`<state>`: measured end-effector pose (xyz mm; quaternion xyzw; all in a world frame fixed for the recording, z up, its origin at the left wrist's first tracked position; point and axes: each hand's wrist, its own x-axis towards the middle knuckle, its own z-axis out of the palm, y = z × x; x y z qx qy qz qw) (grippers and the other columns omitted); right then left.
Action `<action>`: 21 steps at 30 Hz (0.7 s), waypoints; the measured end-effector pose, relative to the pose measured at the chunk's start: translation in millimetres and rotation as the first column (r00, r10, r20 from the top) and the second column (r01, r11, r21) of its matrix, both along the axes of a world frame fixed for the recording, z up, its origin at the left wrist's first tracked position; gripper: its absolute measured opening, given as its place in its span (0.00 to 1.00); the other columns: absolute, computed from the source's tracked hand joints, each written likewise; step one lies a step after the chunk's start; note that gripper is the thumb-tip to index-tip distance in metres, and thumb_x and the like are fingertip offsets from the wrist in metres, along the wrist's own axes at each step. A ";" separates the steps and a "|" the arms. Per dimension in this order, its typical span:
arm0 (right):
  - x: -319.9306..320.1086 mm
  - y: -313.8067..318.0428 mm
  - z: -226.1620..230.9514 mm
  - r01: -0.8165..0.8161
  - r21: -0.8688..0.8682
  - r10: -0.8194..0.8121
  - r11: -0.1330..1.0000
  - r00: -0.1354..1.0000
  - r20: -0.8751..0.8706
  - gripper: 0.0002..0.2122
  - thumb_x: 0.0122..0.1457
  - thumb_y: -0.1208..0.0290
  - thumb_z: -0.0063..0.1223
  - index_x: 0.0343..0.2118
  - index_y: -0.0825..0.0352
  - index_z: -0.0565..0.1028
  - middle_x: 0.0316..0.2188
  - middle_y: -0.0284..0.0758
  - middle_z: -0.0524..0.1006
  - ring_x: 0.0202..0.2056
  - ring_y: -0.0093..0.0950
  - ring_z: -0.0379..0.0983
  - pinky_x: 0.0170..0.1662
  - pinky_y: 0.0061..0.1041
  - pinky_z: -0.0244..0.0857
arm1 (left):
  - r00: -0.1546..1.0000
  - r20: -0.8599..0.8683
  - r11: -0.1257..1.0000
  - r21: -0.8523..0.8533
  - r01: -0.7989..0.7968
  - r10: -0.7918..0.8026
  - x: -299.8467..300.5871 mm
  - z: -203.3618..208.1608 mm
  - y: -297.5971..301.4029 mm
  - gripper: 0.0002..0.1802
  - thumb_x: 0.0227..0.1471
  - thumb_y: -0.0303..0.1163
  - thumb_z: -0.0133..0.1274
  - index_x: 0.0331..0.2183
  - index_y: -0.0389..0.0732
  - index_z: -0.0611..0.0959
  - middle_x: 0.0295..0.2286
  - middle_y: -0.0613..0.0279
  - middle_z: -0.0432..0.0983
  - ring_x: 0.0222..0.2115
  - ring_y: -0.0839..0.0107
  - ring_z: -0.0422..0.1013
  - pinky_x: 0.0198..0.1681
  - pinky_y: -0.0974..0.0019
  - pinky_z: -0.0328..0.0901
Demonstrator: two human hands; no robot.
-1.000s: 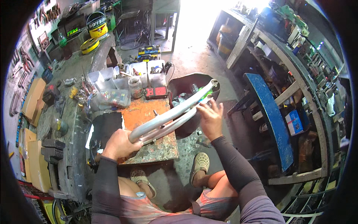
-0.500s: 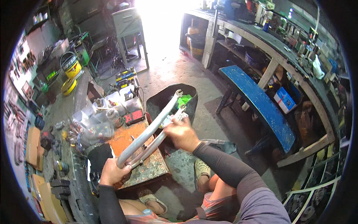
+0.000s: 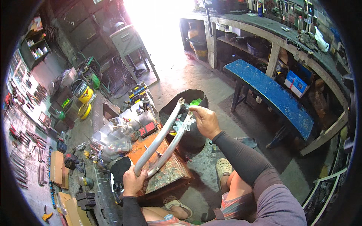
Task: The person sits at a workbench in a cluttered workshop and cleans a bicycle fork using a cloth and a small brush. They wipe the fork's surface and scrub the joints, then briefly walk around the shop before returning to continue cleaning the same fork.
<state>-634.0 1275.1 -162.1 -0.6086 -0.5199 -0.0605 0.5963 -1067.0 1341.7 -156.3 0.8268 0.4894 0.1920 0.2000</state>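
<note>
A bare silver-grey bicycle fork (image 3: 155,145) slants up and away over the low bench, its two legs pointing to the far side. Around its near end, by the crown, my left hand (image 3: 134,181) is closed. My right hand (image 3: 205,122) has thumb and fingers pinched at the tip of the right leg, by the slotted end. Whether anything thin lies between those fingers is hidden. Beneath the fork's far ends stands a black bin (image 3: 200,141) with a green scrap (image 3: 195,102) and pale crumpled plastic in it.
The low orange-topped bench (image 3: 169,179) carries a red case (image 3: 147,129) and clear plastic tubs (image 3: 117,145). A cluttered workbench with a yellow bucket (image 3: 83,92) runs along the left. On the right stand a blue bench (image 3: 273,96) and a long shelf-table (image 3: 273,60).
My right hand has slid from the right leg's side up to its tip, and its grip has become a pinch. The view has turned left; my left hand keeps its hold.
</note>
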 end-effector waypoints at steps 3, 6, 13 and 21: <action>0.1 -9.9 11.2 -0.015 0.081 0.020 0.997 0.998 -0.067 0.09 0.72 0.77 0.61 0.52 0.67 0.84 0.44 0.46 0.88 0.46 0.44 0.88 0.49 0.37 0.81 | 1.000 0.026 0.996 -0.093 0.019 -0.016 -0.3 10.9 2.8 0.17 0.58 0.42 0.67 0.37 0.36 0.88 0.30 0.47 0.89 0.35 0.47 0.87 0.43 0.49 0.78; 2.8 -20.8 14.3 0.021 0.154 -0.003 0.988 0.993 -0.117 0.09 0.72 0.79 0.61 0.52 0.67 0.83 0.43 0.45 0.88 0.43 0.40 0.89 0.47 0.36 0.81 | 0.996 0.018 0.971 -0.222 0.085 -0.083 -0.2 15.9 3.3 0.15 0.57 0.39 0.64 0.37 0.35 0.88 0.29 0.49 0.89 0.34 0.53 0.88 0.43 0.54 0.78; 1.0 -22.0 -7.7 0.016 -0.089 0.000 0.996 0.985 0.175 0.12 0.66 0.79 0.61 0.51 0.63 0.84 0.45 0.42 0.88 0.49 0.45 0.86 0.54 0.43 0.79 | 0.987 -0.031 0.961 -0.237 0.144 -0.156 -12.5 4.3 29.4 0.16 0.62 0.42 0.65 0.42 0.38 0.88 0.33 0.44 0.89 0.38 0.41 0.86 0.46 0.48 0.78; -31.3 -6.6 -34.1 0.149 -0.269 -0.017 0.952 0.898 0.439 0.14 0.67 0.73 0.61 0.55 0.58 0.85 0.58 0.34 0.87 0.66 0.45 0.78 0.73 0.54 0.62 | 0.986 -0.165 0.999 -0.031 -0.021 0.016 26.1 35.2 12.5 0.22 0.65 0.51 0.64 0.50 0.46 0.89 0.39 0.42 0.89 0.45 0.38 0.85 0.48 0.41 0.77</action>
